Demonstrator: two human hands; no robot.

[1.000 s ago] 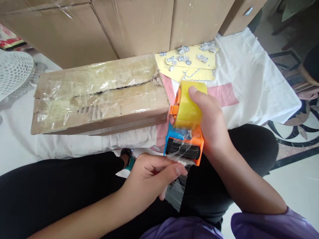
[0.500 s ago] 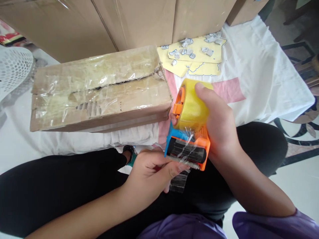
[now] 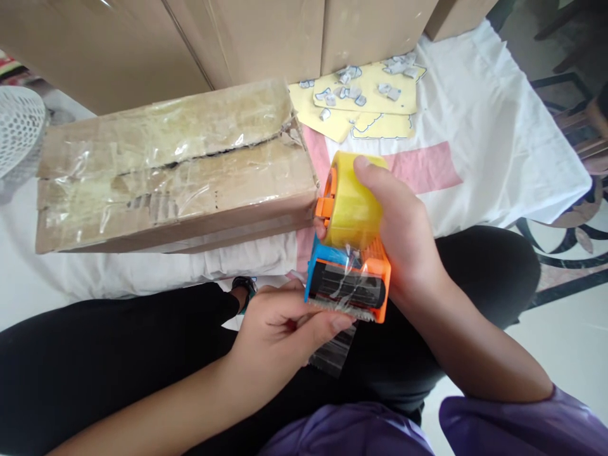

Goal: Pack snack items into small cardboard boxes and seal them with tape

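Seen from the head camera, a seated person in black trousers [image 3: 156, 342] worked a tape dispenser [image 3: 349, 286], held above the lap near the right end of a long cardboard box [image 3: 180, 171]. The right hand [image 3: 403, 228] was wrapped around the dispenser's side, its thumb across the yellow tape roll [image 3: 358, 202], a grip that seemed meant to keep the serrated edge turned toward the body. There the left hand [image 3: 278, 329] pinched the strip of tape [image 3: 335, 354] between thumb and fingers, apparently to control its loose end, which hung below. The long box lay on a white cloth [image 3: 475, 95], its top heavily taped and its seam split partway; the contents could not be seen. Larger cartons [image 3: 266, 38] stood behind, their insides hidden as well. Paper scraps [image 3: 401, 63] lay on yellow sheets [image 3: 384, 126], while whatever a perforated white basket [image 3: 19, 126] held at far left was not visible.
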